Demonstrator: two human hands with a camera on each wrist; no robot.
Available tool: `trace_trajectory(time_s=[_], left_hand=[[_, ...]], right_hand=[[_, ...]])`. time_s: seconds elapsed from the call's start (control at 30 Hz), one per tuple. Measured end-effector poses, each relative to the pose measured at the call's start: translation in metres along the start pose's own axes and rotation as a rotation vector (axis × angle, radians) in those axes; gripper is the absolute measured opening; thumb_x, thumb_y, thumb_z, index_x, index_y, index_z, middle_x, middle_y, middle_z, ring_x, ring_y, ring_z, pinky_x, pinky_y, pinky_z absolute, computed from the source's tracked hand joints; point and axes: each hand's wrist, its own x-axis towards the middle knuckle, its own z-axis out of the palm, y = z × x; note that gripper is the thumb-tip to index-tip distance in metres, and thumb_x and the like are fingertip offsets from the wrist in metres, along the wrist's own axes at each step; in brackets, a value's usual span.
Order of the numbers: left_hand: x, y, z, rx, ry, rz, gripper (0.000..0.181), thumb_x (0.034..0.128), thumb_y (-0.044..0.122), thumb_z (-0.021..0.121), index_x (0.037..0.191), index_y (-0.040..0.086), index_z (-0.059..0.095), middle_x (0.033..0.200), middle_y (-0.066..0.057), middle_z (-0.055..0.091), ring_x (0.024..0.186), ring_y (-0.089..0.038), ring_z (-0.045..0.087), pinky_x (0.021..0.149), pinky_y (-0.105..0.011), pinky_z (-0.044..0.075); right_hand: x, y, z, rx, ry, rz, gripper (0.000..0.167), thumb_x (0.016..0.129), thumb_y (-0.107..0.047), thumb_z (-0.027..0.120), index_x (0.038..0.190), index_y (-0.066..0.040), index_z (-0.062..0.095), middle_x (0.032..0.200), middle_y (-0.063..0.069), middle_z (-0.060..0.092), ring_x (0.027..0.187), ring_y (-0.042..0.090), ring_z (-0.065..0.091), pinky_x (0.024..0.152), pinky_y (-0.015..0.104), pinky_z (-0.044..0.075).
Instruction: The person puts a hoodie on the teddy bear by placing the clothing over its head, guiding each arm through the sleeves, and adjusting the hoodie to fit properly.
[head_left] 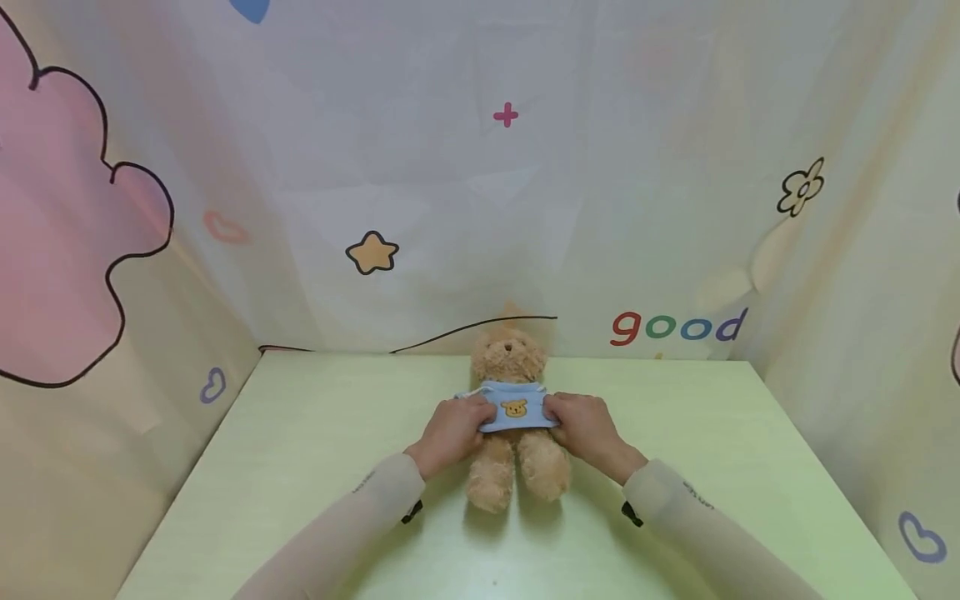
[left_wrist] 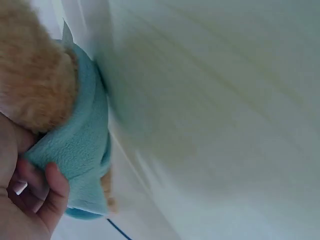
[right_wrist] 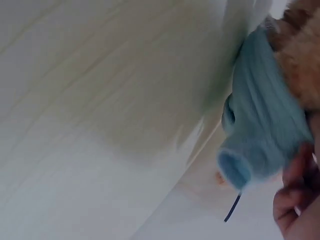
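A tan teddy bear [head_left: 508,358] in a light blue shirt [head_left: 525,419] with a small bear face on its front lies at the table's middle, head toward the back wall. My left hand [head_left: 456,427] pinches the shirt's lower edge on the left side, and my right hand [head_left: 588,429] pinches it on the right. In the left wrist view the fingers of my left hand [left_wrist: 37,192] curl at the blue cloth [left_wrist: 82,140]. An empty sleeve opening [right_wrist: 235,169] shows in the right wrist view, beside my right hand [right_wrist: 300,195].
The pale green table [head_left: 322,433] meets a printed cloth backdrop [head_left: 450,183] at its back edge, close behind the bear's head. Cloth also hangs along the left and right sides.
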Motion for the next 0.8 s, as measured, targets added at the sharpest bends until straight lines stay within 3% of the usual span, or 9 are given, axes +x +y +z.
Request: trace_trajectory(time_s=[0.1,0.23,0.4,0.5,0.57,0.67,0.8], left_hand=[[0.002,0.002,-0.001,0.018,0.027,-0.019,0.034,0.0772,-0.003,0.063,0.067,0.019,0.039,0.067,0.006,0.053,0.058,-0.009,0.032,0.053,-0.024,0.026],[0.000,0.002,0.000,0.028,-0.008,-0.082,0.035,0.0857,0.001,0.063,0.070,0.018,0.037,0.070,0.005,0.055,0.059,-0.010,0.034,0.054,-0.024,0.027],[-0.008,0.001,0.000,0.047,-0.100,-0.018,0.011,0.0936,0.011,0.063,0.092,0.016,0.053,0.086,0.000,0.056,0.065,-0.013,0.050,0.055,-0.025,0.041],[-0.012,-0.001,0.000,0.046,-0.120,0.018,0.013,0.0944,0.013,0.062,0.105,0.017,0.055,0.094,-0.001,0.056,0.072,-0.014,0.055,0.059,-0.027,0.046],[-0.014,-0.003,-0.001,0.025,-0.147,0.012,0.013,0.0951,0.014,0.060,0.106,0.017,0.054,0.097,-0.001,0.055,0.074,-0.013,0.054,0.061,-0.026,0.045],[-0.020,-0.005,-0.003,-0.063,-0.220,-0.024,0.011,0.0954,0.015,0.059,0.106,0.017,0.054,0.100,0.000,0.055,0.076,-0.011,0.052,0.063,-0.024,0.043],[-0.027,-0.009,-0.010,-0.260,-0.263,-0.138,0.015,0.0974,0.019,0.055,0.110,0.016,0.062,0.105,0.002,0.060,0.084,-0.010,0.055,0.071,-0.026,0.045]], right_hand=[[0.001,-0.007,0.000,-0.014,0.000,0.028,0.046,0.082,0.000,0.070,0.066,-0.018,0.030,0.061,-0.007,0.032,0.055,0.010,0.024,0.052,0.025,0.020],[0.002,-0.008,-0.002,-0.001,-0.059,0.020,0.049,0.081,0.001,0.070,0.066,-0.019,0.028,0.062,-0.008,0.025,0.057,0.010,0.023,0.054,0.026,0.019],[-0.001,-0.001,-0.002,0.027,-0.114,0.006,0.041,0.083,-0.006,0.075,0.068,-0.016,0.038,0.060,-0.008,0.039,0.057,0.010,0.030,0.055,0.025,0.023],[-0.003,-0.001,-0.003,0.035,-0.114,0.006,0.035,0.085,-0.008,0.075,0.072,-0.016,0.044,0.065,-0.006,0.050,0.058,0.011,0.036,0.055,0.025,0.028],[-0.007,-0.002,-0.004,0.047,-0.123,0.003,0.027,0.085,-0.009,0.075,0.077,-0.016,0.050,0.073,-0.005,0.057,0.061,0.011,0.044,0.056,0.026,0.034],[-0.012,-0.003,-0.008,0.102,-0.152,-0.024,0.013,0.086,-0.009,0.073,0.092,-0.016,0.064,0.086,-0.004,0.063,0.069,0.013,0.057,0.060,0.027,0.044],[-0.016,0.001,-0.015,0.240,-0.166,-0.031,0.021,0.086,-0.009,0.065,0.105,-0.015,0.073,0.092,-0.004,0.066,0.073,0.010,0.060,0.063,0.025,0.047]])
